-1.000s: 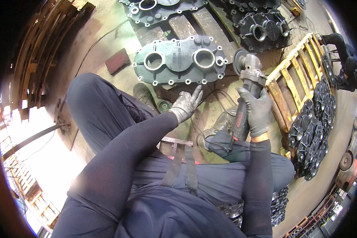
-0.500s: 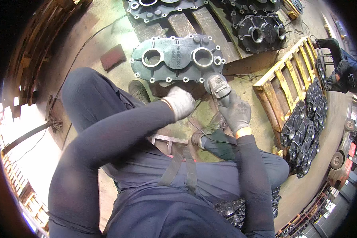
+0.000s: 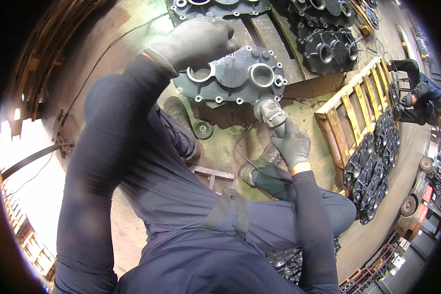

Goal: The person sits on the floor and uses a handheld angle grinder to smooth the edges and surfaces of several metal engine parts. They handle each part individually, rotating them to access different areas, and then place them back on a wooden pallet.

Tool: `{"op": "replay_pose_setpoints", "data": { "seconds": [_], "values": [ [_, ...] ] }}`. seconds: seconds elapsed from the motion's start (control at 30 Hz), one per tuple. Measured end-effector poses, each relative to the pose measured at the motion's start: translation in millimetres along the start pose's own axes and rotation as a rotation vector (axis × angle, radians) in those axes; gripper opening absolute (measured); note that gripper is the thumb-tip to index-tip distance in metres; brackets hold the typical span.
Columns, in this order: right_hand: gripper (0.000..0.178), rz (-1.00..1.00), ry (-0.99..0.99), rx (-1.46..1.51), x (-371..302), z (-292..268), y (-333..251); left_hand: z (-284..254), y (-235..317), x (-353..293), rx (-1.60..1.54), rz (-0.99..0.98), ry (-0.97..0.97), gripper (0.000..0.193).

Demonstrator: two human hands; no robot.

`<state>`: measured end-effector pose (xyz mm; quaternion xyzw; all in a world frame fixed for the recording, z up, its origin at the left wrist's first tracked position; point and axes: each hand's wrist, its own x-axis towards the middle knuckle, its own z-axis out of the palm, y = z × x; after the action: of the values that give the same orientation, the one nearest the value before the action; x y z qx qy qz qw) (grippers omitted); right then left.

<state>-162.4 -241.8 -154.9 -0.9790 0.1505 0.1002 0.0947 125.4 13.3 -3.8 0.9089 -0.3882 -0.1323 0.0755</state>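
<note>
A dark grey cast metal cover (image 3: 231, 78) with two large round bores and bolt holes along its rim lies ahead of me. My right hand (image 3: 293, 146), in a grey glove, is closed round an angle grinder (image 3: 272, 113). The grinder's head sits at the casting's near right edge; whether its disc touches the metal I cannot tell. My left hand (image 3: 193, 41), gloved too, is raised over the casting's far left end and hides part of it. Its thumb and fingers are loosely bent and apart, with nothing visible between them.
A round disc (image 3: 203, 130) lies on the floor beside my shoe. More castings (image 3: 328, 49) rest on wooden slats beyond. To the right stand a yellow pallet (image 3: 353, 100) and a pile of black castings (image 3: 372, 169). Another person (image 3: 421, 93) bends at the far right.
My left hand has swung up and away, from the casting's near edge to above its far left end. The disc on the floor now shows. The grinder stays by the casting's near right edge.
</note>
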Motion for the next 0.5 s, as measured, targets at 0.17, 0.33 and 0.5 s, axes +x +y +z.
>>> {"op": "replay_pose_setpoints", "data": {
  "seconds": [0.17,0.33,0.5],
  "values": [
    [0.064,0.046,0.001,-0.039,1,-7,1,12,-1,1,-0.031,0.021,0.103,0.044],
    [0.063,-0.009,-0.037,0.014,3,-14,-12,-1,5,4,-0.073,0.013,0.057,0.042],
    [0.063,-0.030,-0.014,0.058,-4,-19,-25,9,-4,1,-0.071,0.038,0.133,0.042]
  ]
}}
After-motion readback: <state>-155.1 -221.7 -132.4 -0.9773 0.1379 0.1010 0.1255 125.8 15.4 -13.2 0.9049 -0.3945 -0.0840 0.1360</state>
